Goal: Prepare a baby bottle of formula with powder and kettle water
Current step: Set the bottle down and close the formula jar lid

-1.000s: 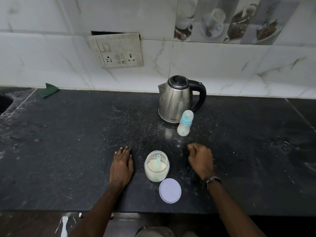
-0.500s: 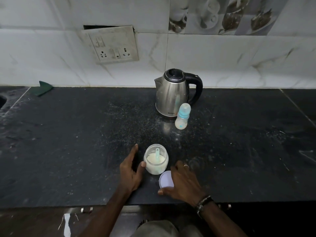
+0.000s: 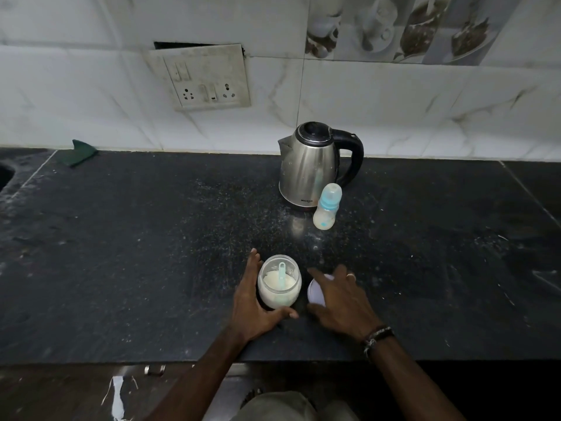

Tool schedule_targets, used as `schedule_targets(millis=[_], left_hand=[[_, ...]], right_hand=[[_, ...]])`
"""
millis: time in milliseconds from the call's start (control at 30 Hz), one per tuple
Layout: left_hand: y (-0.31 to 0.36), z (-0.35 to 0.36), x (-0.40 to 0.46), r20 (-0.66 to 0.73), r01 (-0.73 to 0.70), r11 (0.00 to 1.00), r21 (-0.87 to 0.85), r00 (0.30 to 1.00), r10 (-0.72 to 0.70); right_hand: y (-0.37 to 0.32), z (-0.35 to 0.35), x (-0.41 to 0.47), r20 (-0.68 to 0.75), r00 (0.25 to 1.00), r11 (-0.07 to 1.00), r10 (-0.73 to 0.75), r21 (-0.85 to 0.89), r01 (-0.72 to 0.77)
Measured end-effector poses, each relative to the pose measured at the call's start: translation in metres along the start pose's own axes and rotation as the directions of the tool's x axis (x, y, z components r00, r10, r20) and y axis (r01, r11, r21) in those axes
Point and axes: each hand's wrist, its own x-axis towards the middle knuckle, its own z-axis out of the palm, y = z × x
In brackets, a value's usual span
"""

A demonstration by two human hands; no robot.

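An open glass jar [image 3: 279, 284] of white formula powder stands near the counter's front edge, with a pale blue scoop [image 3: 282, 276] sticking out of the powder. My left hand [image 3: 255, 302] wraps around the jar's left side and front. My right hand [image 3: 340, 299] lies over the jar's round white lid [image 3: 315, 291], fingers and thumb at its edges; the lid is mostly hidden. Farther back stands a steel kettle [image 3: 309, 168] with a black handle. The capped baby bottle [image 3: 326, 208] with a blue collar stands just in front of it.
The black stone counter [image 3: 151, 238] is dusted with white specks. A green cloth [image 3: 82, 151] lies at the back left by the wall. A sink edge [image 3: 4, 177] shows at far left. A switch and socket plate [image 3: 206, 77] hangs on the tiled wall.
My left hand went from flat on the counter to gripping the jar. My right hand moved from a fist beside the jar down onto the lid, which has shifted up beside the jar.
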Motion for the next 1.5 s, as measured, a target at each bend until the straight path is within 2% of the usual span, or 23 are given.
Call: schedule_targets(millis=[167,300,400,500,600,767,933,1067,1167,1233,1433,1500], left_hand=[[0.005,0.001,0.001,0.013,0.083,0.996,-0.031,0.997,-0.082],[0.014,-0.001,0.000,-0.028,0.080,0.996,-0.041,0.996,-0.081],[0.022,-0.001,0.001,-0.049,0.065,0.996,-0.056,0.996,-0.068],[0.023,0.000,-0.001,-0.048,0.102,0.992,-0.068,0.993,-0.105],[0.020,-0.001,-0.003,-0.048,0.165,0.985,-0.059,0.985,-0.168],[0.018,-0.001,-0.005,-0.043,0.215,0.975,-0.047,0.975,-0.217],[0.006,0.002,-0.006,-0.026,0.264,0.964,-0.009,0.964,-0.264],[0.002,0.007,-0.009,-0.031,0.335,0.942,-0.016,0.941,-0.336],[0.010,0.008,-0.008,-0.028,0.354,0.935,-0.015,0.935,-0.355],[0.013,0.008,-0.005,-0.014,0.335,0.942,-0.006,0.942,-0.335],[0.023,0.002,-0.003,0.027,0.285,0.959,0.002,0.958,-0.285],[0.029,0.001,-0.001,0.027,0.268,0.963,0.002,0.963,-0.268]], right_hand=[[0.006,-0.027,0.018,-0.253,0.967,0.989,0.040,0.150,-0.002],[-0.007,-0.040,0.025,-0.454,0.890,0.896,0.046,0.413,0.165],[-0.018,-0.045,0.028,-0.508,0.861,0.828,-0.005,0.481,0.289],[-0.025,-0.045,0.028,-0.454,0.877,0.814,-0.156,0.444,0.374],[-0.033,-0.044,0.027,-0.350,0.898,0.849,-0.266,0.356,0.390],[-0.041,-0.047,0.026,-0.210,0.907,0.868,-0.365,0.275,0.413],[-0.055,-0.060,0.030,0.003,0.894,0.894,-0.447,-0.012,0.447],[-0.065,-0.074,0.030,0.076,0.869,0.851,-0.488,-0.181,0.494],[-0.072,-0.076,0.032,0.058,0.878,0.855,-0.475,-0.206,0.476],[-0.078,-0.076,0.030,-0.029,0.891,0.864,-0.452,-0.261,0.430],[-0.110,-0.059,0.018,-0.227,0.957,0.965,-0.179,-0.232,0.125],[-0.106,-0.062,0.023,-0.244,0.957,0.960,-0.155,-0.265,0.088]])
